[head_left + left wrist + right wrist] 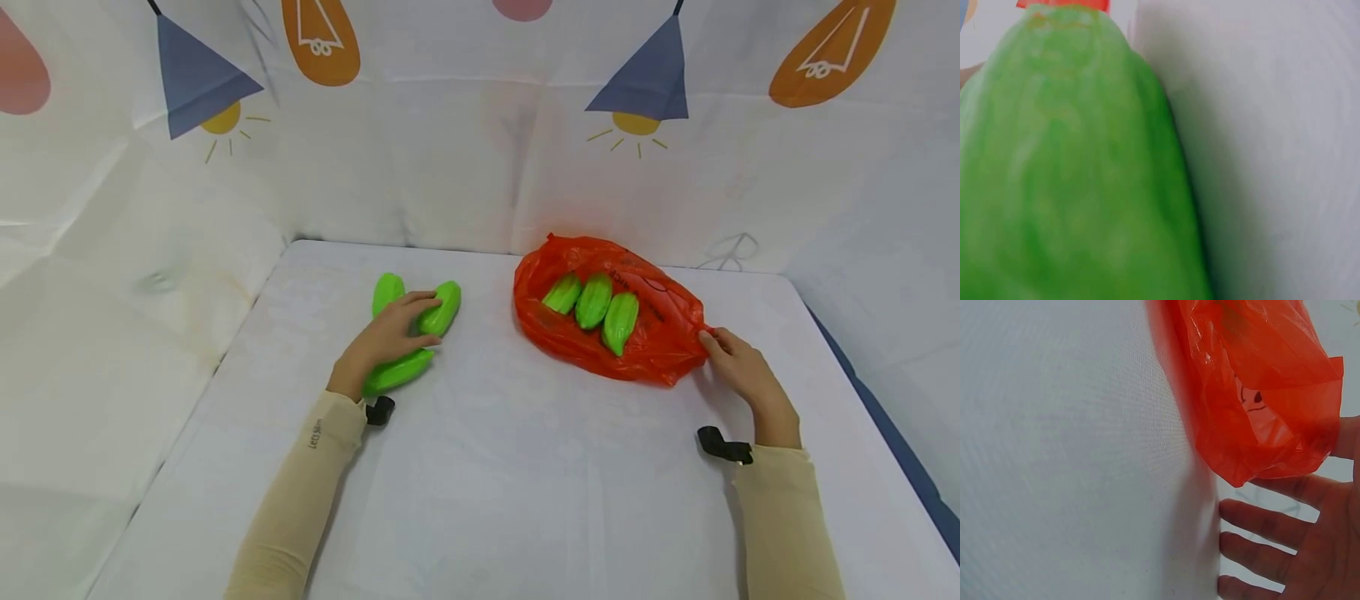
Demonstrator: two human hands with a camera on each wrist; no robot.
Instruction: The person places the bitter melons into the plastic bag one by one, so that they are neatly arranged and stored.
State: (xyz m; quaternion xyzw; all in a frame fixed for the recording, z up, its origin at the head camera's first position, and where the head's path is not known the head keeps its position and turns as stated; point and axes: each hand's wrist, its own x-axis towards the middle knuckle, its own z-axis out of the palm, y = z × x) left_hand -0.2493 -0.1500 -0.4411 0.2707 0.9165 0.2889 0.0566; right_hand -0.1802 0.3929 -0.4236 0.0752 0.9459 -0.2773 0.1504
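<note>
Three green, ridged, gourd-like vegetables lie at the left: one at the back (387, 292), one to its right (446, 307) and one nearer the front (397, 372). My left hand (390, 332) reaches over them, fingers extended at the right-hand vegetable and thumb by its lower end. Up close in the left wrist view, a green vegetable (1079, 162) hides most of that hand. A crumpled red plastic bag (667, 354) lies with its mouth spread, three similar vegetables (594, 301) showing in it. My right hand (742, 371) pinches the bag's right edge; its other fingers (1266, 522) are straight.
Everything lies on a white-covered table (510, 483). A white cloth (450, 158) printed with lamps and bulbs hangs behind its back edge. Small black camera mounts (723, 444) sit at both wrists.
</note>
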